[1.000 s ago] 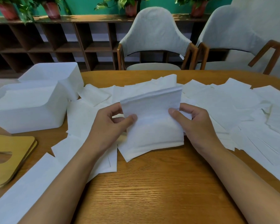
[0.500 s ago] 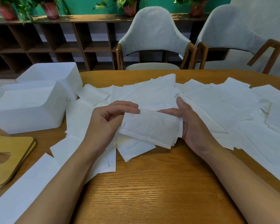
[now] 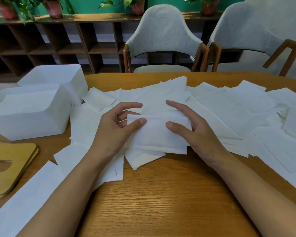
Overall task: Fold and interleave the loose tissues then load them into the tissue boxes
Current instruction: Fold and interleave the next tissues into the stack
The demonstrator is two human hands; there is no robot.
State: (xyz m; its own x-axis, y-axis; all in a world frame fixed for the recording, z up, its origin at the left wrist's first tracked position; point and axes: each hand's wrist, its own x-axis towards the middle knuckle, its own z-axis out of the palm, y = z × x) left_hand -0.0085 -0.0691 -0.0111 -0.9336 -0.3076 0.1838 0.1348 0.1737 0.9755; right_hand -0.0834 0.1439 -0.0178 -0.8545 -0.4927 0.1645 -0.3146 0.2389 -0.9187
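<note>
A folded white tissue (image 3: 156, 134) lies flat on other tissues at the table's middle. My left hand (image 3: 116, 129) grips its left end, thumb on top and fingers curled behind. My right hand (image 3: 193, 129) holds its right end, thumb on top, fingers stretched along the far edge. Loose white tissues (image 3: 229, 108) lie spread over the right and far side of the table. Two white tissue boxes stand at the left: the near box (image 3: 29, 124) holds a stack of tissues, and the far box (image 3: 65, 82) stands behind it.
Two wooden box lids (image 3: 9, 166) with slots are stacked at the left edge. A long white sheet (image 3: 27, 197) lies at the near left. Two padded chairs (image 3: 162, 35) stand behind the wooden table (image 3: 161, 194), with shelves and potted plants beyond.
One second ago the tissue stood upright and unfolded between my hands. It has been folded over in half and lowered flat onto the pile, both hands still at its ends.
</note>
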